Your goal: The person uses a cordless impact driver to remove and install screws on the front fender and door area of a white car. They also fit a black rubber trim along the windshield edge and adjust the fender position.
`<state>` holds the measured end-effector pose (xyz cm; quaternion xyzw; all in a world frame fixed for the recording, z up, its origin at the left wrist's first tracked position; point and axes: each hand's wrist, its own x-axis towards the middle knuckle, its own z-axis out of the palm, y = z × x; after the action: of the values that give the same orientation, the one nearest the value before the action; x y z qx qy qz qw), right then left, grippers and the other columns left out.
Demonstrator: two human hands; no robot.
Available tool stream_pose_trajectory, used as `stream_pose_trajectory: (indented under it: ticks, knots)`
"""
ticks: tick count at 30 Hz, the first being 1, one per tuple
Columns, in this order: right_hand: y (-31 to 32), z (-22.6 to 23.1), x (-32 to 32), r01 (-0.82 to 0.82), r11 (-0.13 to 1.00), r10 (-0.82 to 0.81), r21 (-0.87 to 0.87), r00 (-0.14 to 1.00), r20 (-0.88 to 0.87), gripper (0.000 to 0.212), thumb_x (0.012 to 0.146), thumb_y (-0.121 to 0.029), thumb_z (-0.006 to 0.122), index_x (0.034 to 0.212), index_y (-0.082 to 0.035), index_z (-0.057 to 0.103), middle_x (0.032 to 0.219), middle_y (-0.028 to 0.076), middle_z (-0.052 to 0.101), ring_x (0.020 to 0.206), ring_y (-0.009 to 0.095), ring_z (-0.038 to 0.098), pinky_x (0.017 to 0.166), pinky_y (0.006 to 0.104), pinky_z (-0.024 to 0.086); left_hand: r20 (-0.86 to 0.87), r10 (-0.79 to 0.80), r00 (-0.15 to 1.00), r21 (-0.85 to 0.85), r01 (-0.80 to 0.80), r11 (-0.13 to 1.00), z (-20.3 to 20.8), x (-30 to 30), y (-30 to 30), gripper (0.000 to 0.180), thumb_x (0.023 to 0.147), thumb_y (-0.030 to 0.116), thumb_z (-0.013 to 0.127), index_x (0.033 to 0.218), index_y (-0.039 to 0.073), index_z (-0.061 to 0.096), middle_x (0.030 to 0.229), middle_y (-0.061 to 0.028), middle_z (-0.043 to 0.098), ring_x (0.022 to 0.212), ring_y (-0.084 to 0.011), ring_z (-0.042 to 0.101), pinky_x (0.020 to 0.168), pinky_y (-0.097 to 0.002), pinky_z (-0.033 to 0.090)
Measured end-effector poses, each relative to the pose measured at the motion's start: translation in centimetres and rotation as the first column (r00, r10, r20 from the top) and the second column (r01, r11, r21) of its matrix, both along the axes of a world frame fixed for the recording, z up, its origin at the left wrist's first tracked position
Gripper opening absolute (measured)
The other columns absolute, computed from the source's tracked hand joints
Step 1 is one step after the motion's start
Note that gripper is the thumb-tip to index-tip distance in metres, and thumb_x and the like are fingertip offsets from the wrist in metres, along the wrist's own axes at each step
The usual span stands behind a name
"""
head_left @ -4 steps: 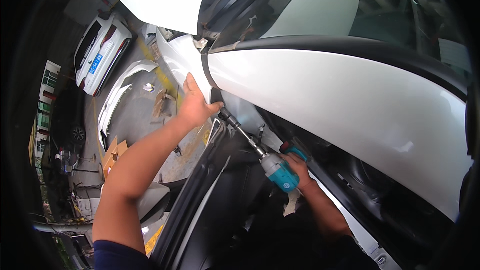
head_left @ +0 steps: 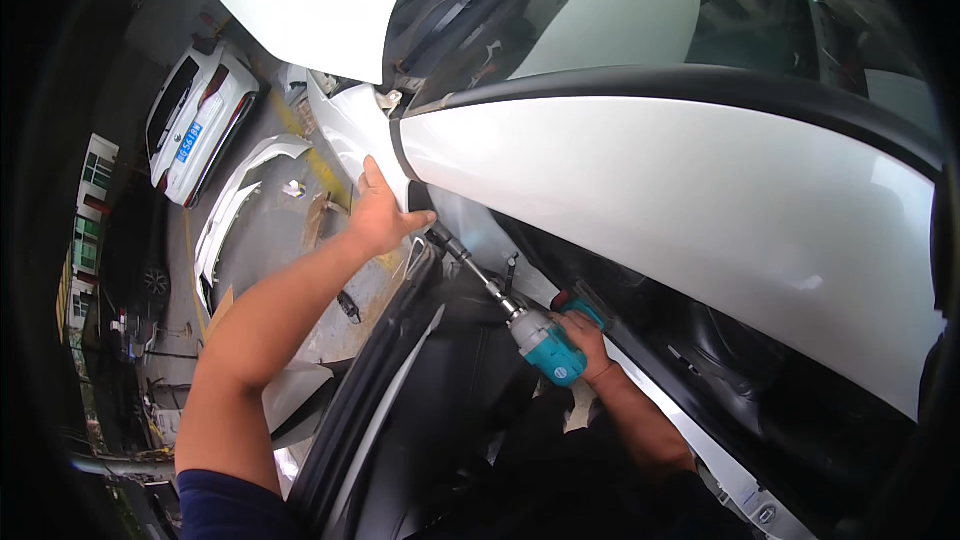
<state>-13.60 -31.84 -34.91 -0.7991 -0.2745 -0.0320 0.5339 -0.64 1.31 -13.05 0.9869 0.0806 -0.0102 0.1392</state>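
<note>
My right hand (head_left: 586,342) is wrapped round the grip of a teal and grey cordless impact wrench (head_left: 553,353). A long metal socket extension (head_left: 482,276) runs from it up and left to the gap at the rear edge of a white car fender (head_left: 352,122). Where its tip meets the car is hidden. My left hand (head_left: 380,218) lies on that fender edge, fingers stretched out and thumb spread toward the extension's tip. It grips nothing that I can see. Below the left hand is the dark inner side of an open car door (head_left: 395,380).
The white roof pillar (head_left: 660,175) and windshield (head_left: 560,10) fill the upper right, with the white hood (head_left: 300,0) raised at the top. On the floor to the left lies a removed white bumper (head_left: 222,215). A white car (head_left: 205,120) is parked beyond.
The view has shifted slightly, so the car and both hands appear a little further left. Both hands keep their places on the fender and the impact wrench.
</note>
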Motion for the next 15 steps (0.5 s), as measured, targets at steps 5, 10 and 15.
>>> stream_pose_trajectory:
  ticks: [5, 10, 15]
  knots:
    - [-4.0, 0.1, -4.6, 0.014, 0.999, -0.016, 0.037, 0.998, 0.059, 0.042, 0.077, -0.016, 0.07, 0.117, -0.004, 0.066, 0.093, 0.015, 0.065, 0.087, 0.036, 0.065, 0.08, 0.0431, 0.053, -0.557, 0.018, 0.831, 0.387, 0.241, 0.89, 11.7, -1.8, -2.3, 0.098, 0.081, 0.049, 0.08, 0.138, -0.016, 0.035, 0.128, -0.0372, 0.057, 0.118, -0.0428, 0.061, 0.102, -0.0451, 0.049]
    - [-10.6, 1.6, -10.3, 0.034, 0.995, -0.038, 0.097, 0.999, 0.037, 0.036, 0.075, -0.011, 0.078, 0.109, -0.003, 0.07, 0.095, 0.015, 0.07, 0.086, 0.033, 0.069, 0.079, 0.0395, 0.055, -0.496, -0.249, 0.832, 0.384, 0.467, 0.797, 27.9, -12.2, -9.0, 0.079, 0.082, 0.029, 0.08, 0.142, -0.008, 0.044, 0.127, -0.0291, 0.061, 0.116, -0.045, 0.059, 0.101, -0.0464, 0.047]
    - [-15.9, -2.4, -18.6, 0.214, 0.968, -0.16, 0.133, 0.929, -0.333, 0.02, 0.086, -0.015, 0.072, 0.105, -0.008, 0.074, 0.101, 0.01, 0.074, 0.094, 0.028, 0.071, 0.084, 0.0426, 0.055, -0.121, -0.265, 0.957, 0.698, 0.271, 0.663, 40.9, -31.8, -14.8, 0.065, 0.087, 0.02, 0.075, 0.14, -0.006, 0.049, 0.132, -0.0244, 0.061, 0.125, -0.0342, 0.059, 0.11, -0.0408, 0.044]
